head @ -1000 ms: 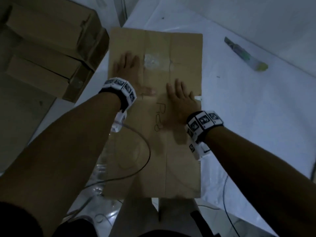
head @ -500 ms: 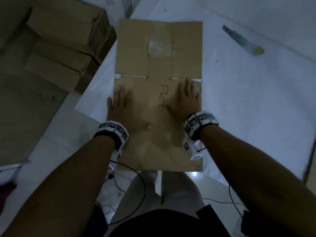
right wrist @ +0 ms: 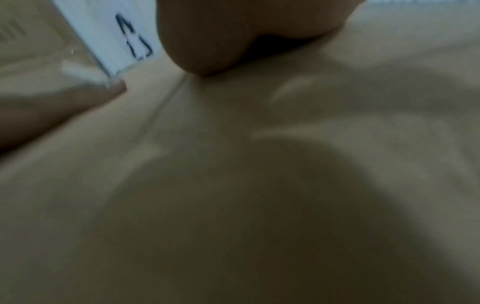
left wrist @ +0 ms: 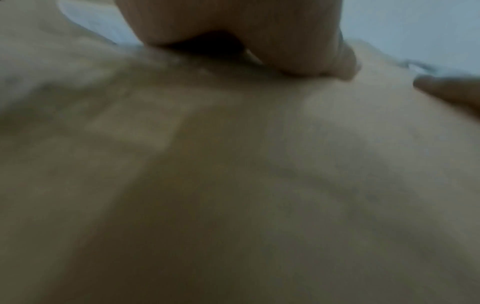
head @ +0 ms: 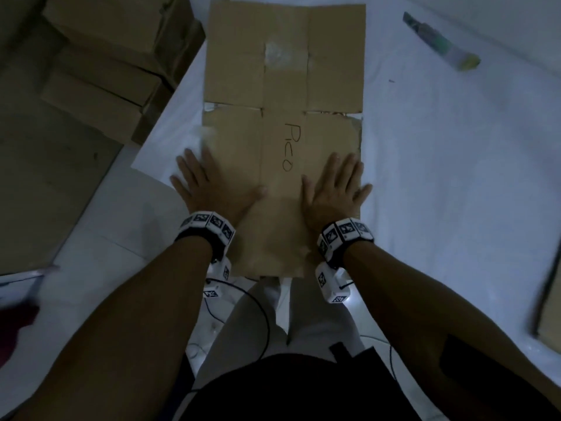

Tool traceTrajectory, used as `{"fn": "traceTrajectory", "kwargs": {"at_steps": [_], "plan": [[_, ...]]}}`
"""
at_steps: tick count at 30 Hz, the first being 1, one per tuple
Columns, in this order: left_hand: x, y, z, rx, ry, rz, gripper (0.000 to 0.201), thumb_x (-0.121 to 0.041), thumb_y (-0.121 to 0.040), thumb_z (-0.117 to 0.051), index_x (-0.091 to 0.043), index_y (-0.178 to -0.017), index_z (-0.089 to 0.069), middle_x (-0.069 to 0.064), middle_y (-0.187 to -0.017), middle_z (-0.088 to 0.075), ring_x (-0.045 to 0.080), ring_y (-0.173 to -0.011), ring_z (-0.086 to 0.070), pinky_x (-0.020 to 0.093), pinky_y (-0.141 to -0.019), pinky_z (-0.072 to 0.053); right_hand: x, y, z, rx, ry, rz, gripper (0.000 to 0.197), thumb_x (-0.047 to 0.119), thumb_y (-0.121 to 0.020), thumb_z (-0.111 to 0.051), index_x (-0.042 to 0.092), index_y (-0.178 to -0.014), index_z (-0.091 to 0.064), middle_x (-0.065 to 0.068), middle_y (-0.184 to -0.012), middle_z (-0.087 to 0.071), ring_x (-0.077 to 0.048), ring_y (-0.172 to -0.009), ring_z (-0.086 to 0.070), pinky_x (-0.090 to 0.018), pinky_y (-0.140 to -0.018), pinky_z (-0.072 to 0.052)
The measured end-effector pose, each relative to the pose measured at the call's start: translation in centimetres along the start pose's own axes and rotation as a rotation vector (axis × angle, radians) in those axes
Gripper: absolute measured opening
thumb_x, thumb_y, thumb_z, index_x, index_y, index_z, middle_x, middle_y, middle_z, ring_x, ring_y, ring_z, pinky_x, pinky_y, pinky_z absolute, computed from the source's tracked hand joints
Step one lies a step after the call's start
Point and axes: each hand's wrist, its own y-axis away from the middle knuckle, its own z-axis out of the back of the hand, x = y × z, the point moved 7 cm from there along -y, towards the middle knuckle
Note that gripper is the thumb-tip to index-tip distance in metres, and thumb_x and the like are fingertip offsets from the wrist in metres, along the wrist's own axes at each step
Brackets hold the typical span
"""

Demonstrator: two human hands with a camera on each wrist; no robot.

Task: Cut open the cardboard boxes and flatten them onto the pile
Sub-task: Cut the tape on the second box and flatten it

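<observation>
Flattened brown cardboard box [head: 283, 95] with handwritten "Pico" lies on white-covered bench [head: 455, 153]. Left hand [head: 209, 189] spread flat, pressing box's near left edge. Right hand [head: 334, 189] spread flat, pressing near right side. Green-handled box cutter [head: 440, 42] well apart, far right. Stacked brown cardboard boxes [head: 112, 56] left of bench.

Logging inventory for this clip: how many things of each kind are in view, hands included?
Flattened cardboard box under the hands: 1
Cardboard boxes stacked at the left: at least 3
Cardboard at the right edge: 1
Utility knife: 1
Hands, left hand and right hand: 2
Total: at least 8
</observation>
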Motion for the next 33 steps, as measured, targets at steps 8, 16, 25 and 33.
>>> {"fn": "traceTrajectory", "kwargs": {"at_steps": [8,16,25,33], "plan": [[0.8,2.4,1.3,-0.045,0.308,0.239,0.122,-0.061,-0.067,-0.074,-0.011,-0.153,-0.004,0.009,-0.16,-0.013,0.028,-0.146,-0.017,0.05,-0.115,-0.022,-2.8,-0.3,3.2,-0.01,-0.356,-0.339,0.103,0.064,-0.072,-0.067,0.012,-0.148,-0.019,-0.008,-0.152,-0.027,-0.03,-0.137,-0.031,-0.051,-0.106,-0.032],[0.3,0.7,5.0,0.015,0.68,0.303,0.058,-0.039,-0.102,-0.041,0.011,-0.132,-0.048,0.027,-0.135,-0.05,0.039,-0.123,-0.049,0.038,-0.104,-0.036,-6.6,0.1,8.1,0.012,-0.687,-0.283,0.043,0.035,-0.095,-0.055,0.004,-0.124,-0.051,-0.013,-0.123,-0.058,-0.03,-0.108,-0.057,-0.033,-0.082,-0.045],[-12.7,5.6,12.5,-0.191,0.705,0.002,0.057,-0.037,-0.103,-0.038,0.015,-0.117,-0.057,0.033,-0.121,-0.058,0.043,-0.109,-0.057,0.044,-0.091,-0.044,-15.5,2.2,20.3,-0.349,-0.8,-0.23,0.039,0.034,-0.093,-0.057,0.004,-0.117,-0.053,-0.007,-0.107,-0.058,-0.024,-0.091,-0.054,-0.03,-0.073,-0.041],[-28.9,15.1,11.8,-0.229,0.832,-0.233,0.049,-0.041,-0.102,-0.035,-0.001,-0.083,-0.057,0.015,-0.085,-0.058,0.025,-0.075,-0.052,0.029,-0.062,-0.034,-32.5,8.4,28.5,-0.661,-0.882,-0.253,0.024,0.034,-0.092,-0.059,0.011,-0.097,-0.051,-0.002,-0.089,-0.054,-0.021,-0.081,-0.05,-0.027,-0.07,-0.037]]}}
